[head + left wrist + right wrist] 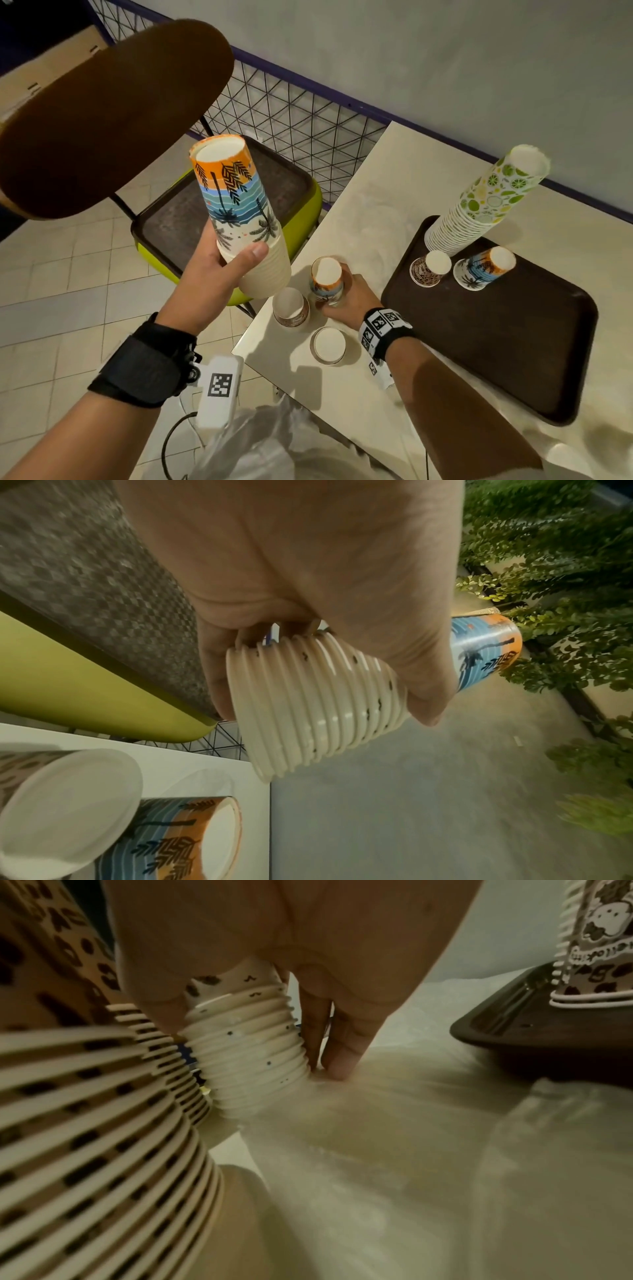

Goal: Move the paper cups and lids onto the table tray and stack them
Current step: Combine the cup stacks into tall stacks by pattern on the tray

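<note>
- Nearest the camera, low in the head view, two leopard-print cup stacks [328, 345] stand upside down on the desk [359, 212].
- Just beyond them, the right hand [346, 294] has its fingers [346, 1042] clamped on a short palm-print stack [327, 281]; only the right wrist view shows its ribbed rims touching the desk.
- Left of centre, the left hand [219, 270] grips a taller palm-print stack [239, 212], tilted in the air; the left wrist view shows its fingers [428, 685] wrapped round the rims.
- Farther right, the brown tray [496, 346] carries a tall lime-print stack [486, 202] and two short ones.
</note>
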Motion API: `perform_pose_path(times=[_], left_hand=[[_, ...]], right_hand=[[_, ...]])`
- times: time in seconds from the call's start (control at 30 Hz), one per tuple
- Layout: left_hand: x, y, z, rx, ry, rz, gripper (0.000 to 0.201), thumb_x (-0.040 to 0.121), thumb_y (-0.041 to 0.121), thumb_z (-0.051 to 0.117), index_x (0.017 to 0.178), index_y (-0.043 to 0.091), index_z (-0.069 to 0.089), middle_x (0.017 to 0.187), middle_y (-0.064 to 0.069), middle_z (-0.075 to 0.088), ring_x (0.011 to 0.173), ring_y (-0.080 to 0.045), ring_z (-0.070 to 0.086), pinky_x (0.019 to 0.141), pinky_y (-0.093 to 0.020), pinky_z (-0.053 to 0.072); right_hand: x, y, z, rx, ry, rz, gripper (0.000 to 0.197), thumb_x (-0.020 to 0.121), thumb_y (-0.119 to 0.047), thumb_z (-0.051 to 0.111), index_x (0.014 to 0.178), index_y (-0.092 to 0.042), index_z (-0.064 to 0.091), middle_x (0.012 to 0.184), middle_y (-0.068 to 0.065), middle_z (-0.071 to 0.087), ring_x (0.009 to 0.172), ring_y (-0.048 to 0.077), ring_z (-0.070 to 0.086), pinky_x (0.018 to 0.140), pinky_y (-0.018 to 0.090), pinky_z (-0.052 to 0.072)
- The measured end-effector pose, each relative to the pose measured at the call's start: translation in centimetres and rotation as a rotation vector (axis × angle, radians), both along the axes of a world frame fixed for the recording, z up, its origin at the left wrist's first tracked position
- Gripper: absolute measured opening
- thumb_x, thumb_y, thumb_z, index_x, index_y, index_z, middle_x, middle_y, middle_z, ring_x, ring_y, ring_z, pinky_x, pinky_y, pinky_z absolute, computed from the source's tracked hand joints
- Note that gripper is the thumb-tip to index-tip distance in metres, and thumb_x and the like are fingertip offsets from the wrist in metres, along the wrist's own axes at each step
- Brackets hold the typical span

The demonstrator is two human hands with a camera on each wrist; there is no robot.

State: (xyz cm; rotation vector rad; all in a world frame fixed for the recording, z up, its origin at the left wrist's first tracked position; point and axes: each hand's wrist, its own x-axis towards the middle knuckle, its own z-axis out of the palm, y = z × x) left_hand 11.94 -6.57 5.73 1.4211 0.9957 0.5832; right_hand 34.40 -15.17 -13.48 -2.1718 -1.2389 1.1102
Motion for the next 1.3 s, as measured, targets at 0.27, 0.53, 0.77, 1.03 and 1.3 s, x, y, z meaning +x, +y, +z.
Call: perform_pose_path(times=[0.27, 0.53, 0.77, 1.03, 1.3], left_hand=[[0.5, 0.6, -0.1, 0.014, 0.025, -0.021, 0.105, 0.061, 0.086, 0.073, 0.150, 0.046, 0.034, 0.144, 0.024, 0.057, 0.129, 0.002, 0.056, 0.113, -0.053, 0.042], [3.0, 0.0, 0.6, 0.033, -0.026, -0.096, 0.085, 0.065, 0.082, 0.074, 0.140, 0.060, 0.038, 0.145, 0.023, 0.057, 0.132, -0.001, 0.056, 0.114, -0.056, 0.042], [5.8, -1.5, 1.1, 0.037, -0.056, -0.134, 0.079, 0.072, 0.070, 0.077, 0.140, 0.056, 0.040, 0.144, 0.022, 0.058, 0.132, -0.002, 0.056, 0.113, -0.056, 0.043], [10.0, -4.4, 1.7, 0.081, -0.094, -0.182, 0.073, 0.089, 0.046, 0.074, 0.152, 0.032, 0.039, 0.145, 0.015, 0.060, 0.133, -0.005, 0.057, 0.113, -0.052, 0.044], [15.0, -8.6, 1.6, 0.072, -0.093, -0.241, 0.069, 0.080, 0.050, 0.075, 0.142, 0.039, 0.046, 0.136, 0.023, 0.064, 0.124, 0.002, 0.061, 0.103, -0.045, 0.049]], right_hand=[[1.3, -0.9, 1.2, 0.180, 0.079, -0.205, 0.083, 0.058, -0.046, 0.080, 0.132, -0.040, 0.041, 0.124, -0.008, 0.059, 0.116, 0.009, 0.059, 0.095, 0.021, 0.052], [4.2, -3.1, 5.1, 0.327, 0.241, -0.488, 0.043, 0.078, -0.015, 0.083, 0.116, -0.019, 0.062, 0.108, -0.008, 0.067, 0.100, 0.002, 0.063, 0.080, -0.003, 0.040], [5.5, -4.9, 7.5, 0.392, 0.301, -0.526, 0.058, 0.079, -0.017, 0.084, 0.130, -0.012, 0.057, 0.114, -0.009, 0.065, 0.095, -0.020, 0.059, 0.081, -0.002, 0.042], [13.5, -12.5, 12.0, 0.647, 0.148, -0.888, 0.060, 0.081, -0.010, 0.081, 0.130, -0.024, 0.048, 0.115, -0.018, 0.063, 0.098, -0.020, 0.058, 0.088, 0.003, 0.043], [21.2, -13.6, 9.7, 0.436, -0.054, -0.932, 0.073, 0.080, -0.028, 0.079, 0.142, -0.023, 0.040, 0.113, -0.007, 0.060, 0.103, 0.011, 0.056, 0.091, 0.022, 0.039]])
